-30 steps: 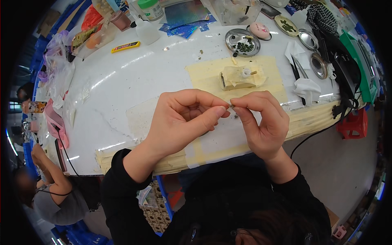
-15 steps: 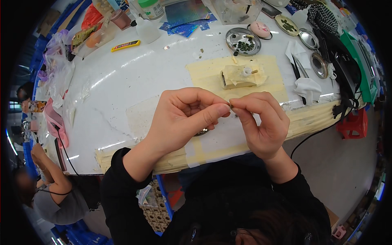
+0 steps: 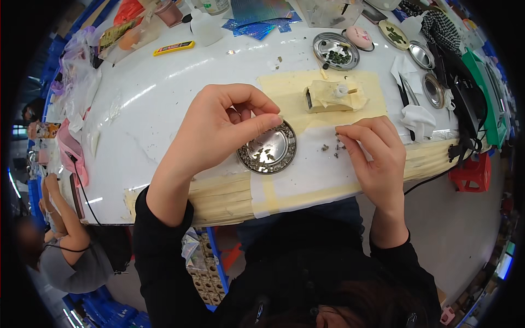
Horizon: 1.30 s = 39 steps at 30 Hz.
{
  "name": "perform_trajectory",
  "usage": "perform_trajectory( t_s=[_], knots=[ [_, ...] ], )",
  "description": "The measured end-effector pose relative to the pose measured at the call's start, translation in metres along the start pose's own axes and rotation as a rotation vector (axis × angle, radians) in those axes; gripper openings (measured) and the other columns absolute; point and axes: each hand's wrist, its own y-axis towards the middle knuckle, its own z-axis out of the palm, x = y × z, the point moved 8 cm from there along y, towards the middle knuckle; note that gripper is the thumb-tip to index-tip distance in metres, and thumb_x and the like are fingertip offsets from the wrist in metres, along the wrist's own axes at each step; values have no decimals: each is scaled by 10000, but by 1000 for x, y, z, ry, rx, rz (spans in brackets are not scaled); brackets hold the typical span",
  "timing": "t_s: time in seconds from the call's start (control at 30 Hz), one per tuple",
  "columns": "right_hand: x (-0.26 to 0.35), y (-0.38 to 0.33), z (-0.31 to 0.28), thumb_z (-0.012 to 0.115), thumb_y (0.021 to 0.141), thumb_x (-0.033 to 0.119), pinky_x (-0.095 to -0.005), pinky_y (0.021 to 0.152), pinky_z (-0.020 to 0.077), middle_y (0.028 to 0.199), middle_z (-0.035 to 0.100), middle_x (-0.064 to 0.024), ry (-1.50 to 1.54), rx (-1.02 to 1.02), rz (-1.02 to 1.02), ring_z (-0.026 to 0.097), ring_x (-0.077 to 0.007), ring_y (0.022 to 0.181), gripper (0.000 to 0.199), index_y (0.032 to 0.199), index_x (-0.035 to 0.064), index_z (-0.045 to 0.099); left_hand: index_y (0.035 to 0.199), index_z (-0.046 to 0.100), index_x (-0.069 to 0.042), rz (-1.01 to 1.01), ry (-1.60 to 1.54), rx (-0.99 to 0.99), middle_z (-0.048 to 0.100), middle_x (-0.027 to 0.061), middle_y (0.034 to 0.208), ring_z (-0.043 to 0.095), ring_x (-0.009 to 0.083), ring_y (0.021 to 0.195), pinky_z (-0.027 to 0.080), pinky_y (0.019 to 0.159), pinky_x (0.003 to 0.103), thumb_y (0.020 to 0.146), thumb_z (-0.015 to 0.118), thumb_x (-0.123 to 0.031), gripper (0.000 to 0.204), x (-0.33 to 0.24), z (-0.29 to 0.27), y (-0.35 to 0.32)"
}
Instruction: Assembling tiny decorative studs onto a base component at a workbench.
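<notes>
My left hand (image 3: 219, 131) hovers over a small round metal dish (image 3: 268, 150) that holds several small dark pieces. Its thumb and forefinger are pinched together just above the dish's rim, and I cannot see anything between them. My right hand (image 3: 374, 156) rests to the right on a white sheet (image 3: 306, 175). Its fingers are curled, with the tips down next to a few loose dark pieces (image 3: 330, 147). Behind both hands a block wrapped in yellowish tape (image 3: 333, 95) lies on a yellowish pad (image 3: 284, 87).
More metal dishes (image 3: 336, 50) (image 3: 435, 90) stand at the back right, with white tissues (image 3: 418, 117) and black cables (image 3: 465, 109). A yellow utility knife (image 3: 174, 48) lies at the back left. Another person (image 3: 65, 251) sits at the lower left. A red stool (image 3: 470, 175) stands beyond the table's taped edge.
My hands, which were pinched together on a tiny piece, have parted. The left now sits over the uncovered metal dish and the right has dropped onto the white sheet.
</notes>
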Motion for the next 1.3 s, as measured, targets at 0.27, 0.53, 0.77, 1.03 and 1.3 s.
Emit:
perform_trajectory(
  t_s=[0.27,0.53,0.77,1.03,1.3],
  knots=[
    [-4,-2,-2,735,757,-21,-314,598,441,783,623,-62,18,-83,13,550,-222,704,159,907,27,716,799,695,-36,255,527,86,609,45,700,560,189,685,418,610,314,739,745,-40,78,-14,7,-12],
    [-3,-4,-9,730,764,-29,-303,593,443,782,629,-67,37,-145,16,565,-213,704,142,898,19,717,792,644,-17,321,614,67,579,73,711,584,224,721,464,648,336,727,721,-30,102,-19,15,-14],
    [7,-2,-10,742,742,-44,-305,598,453,778,625,-72,130,-148,39,575,-219,690,185,912,25,720,805,634,-18,239,119,9,676,52,765,629,108,679,500,623,254,803,702,-5,68,-21,13,-10],
    [33,13,15,754,748,-13,-309,591,473,800,636,-69,375,-71,-13,593,-210,700,227,967,39,722,1030,562,-8,-27,-598,226,693,85,825,682,112,737,567,664,218,876,686,-6,198,-8,36,-8],
    [21,13,22,740,788,-23,-273,634,509,834,667,-69,576,-17,114,617,-155,740,139,917,22,717,1011,546,-20,10,-594,209,693,91,843,691,124,735,581,655,229,891,674,-19,175,-7,37,-8]
  ],
)
